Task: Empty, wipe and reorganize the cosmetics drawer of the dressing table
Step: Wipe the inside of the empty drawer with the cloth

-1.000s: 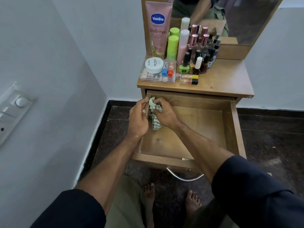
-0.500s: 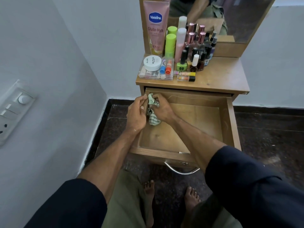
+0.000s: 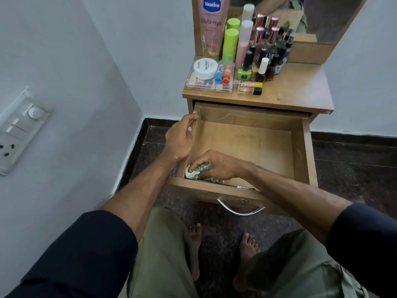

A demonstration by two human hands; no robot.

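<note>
From the head camera: the right hand is down in the near-left corner of the drawer, fingers curled tight around a crumpled green cloth and pressing it to the wooden bottom. The left hand sits on the drawer's left wall, fingers bent over its top edge and gripping it. The drawer is pulled out, and apart from hand and cloth nothing shows inside it. Up on the tabletop, the cosmetics crowd the left back corner: a clear tray holding a white jar and small tubes, a tall pink lotion tube, a green bottle, and nail polish bottles beside it.
</note>
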